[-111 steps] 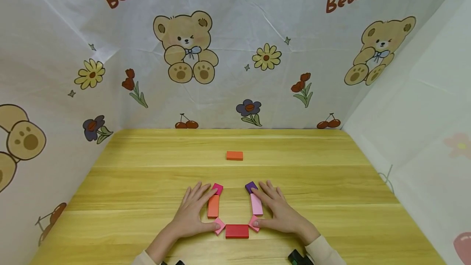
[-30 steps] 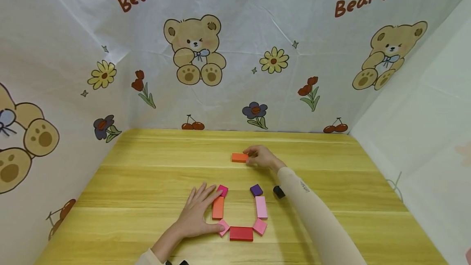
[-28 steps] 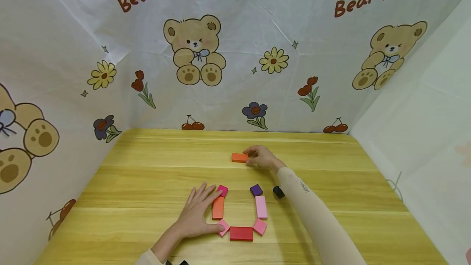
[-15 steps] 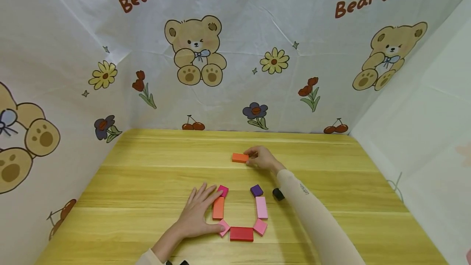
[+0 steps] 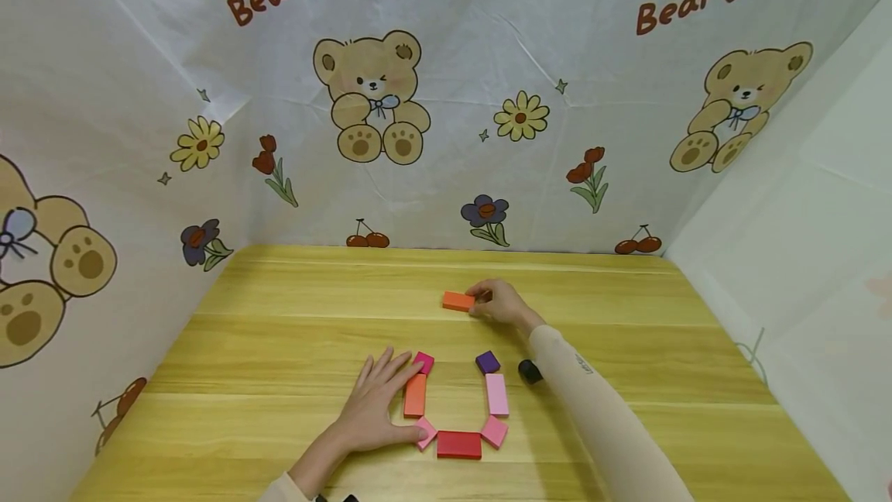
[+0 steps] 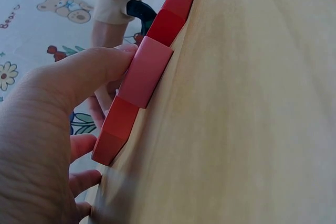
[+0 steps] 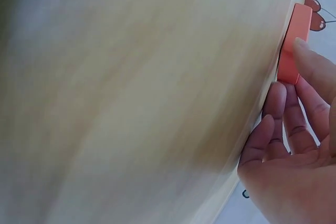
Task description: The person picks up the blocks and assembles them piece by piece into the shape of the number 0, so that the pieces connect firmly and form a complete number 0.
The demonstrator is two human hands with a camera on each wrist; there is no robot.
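My left hand [image 5: 372, 409] lies with its fingers spread along the left side of a U of colored blocks. Its index fingertip touches a magenta block [image 5: 423, 362] and its thumb rests on a pink block [image 5: 427, 434]; an orange-red block [image 5: 414, 396] sits between them. At the far part of the table my right hand [image 5: 503, 305] pinches the right end of an orange block [image 5: 457, 301] between thumb and fingers. In the right wrist view, the thumb lies on one face of that orange block [image 7: 295, 43], close to the tabletop.
A red block [image 5: 459, 445] forms the base of the U. Up its right side run a pink block [image 5: 495, 431], a light pink block [image 5: 497, 395] and a purple block [image 5: 488, 362]. A black wrist device [image 5: 530, 371] shows by the right sleeve. Patterned cloth [image 5: 446, 138] backs the wooden table [image 5: 313, 285].
My right hand has left the right side of the U and reached forward to the orange block, now turned slightly. My left hand stays on the left-side blocks.
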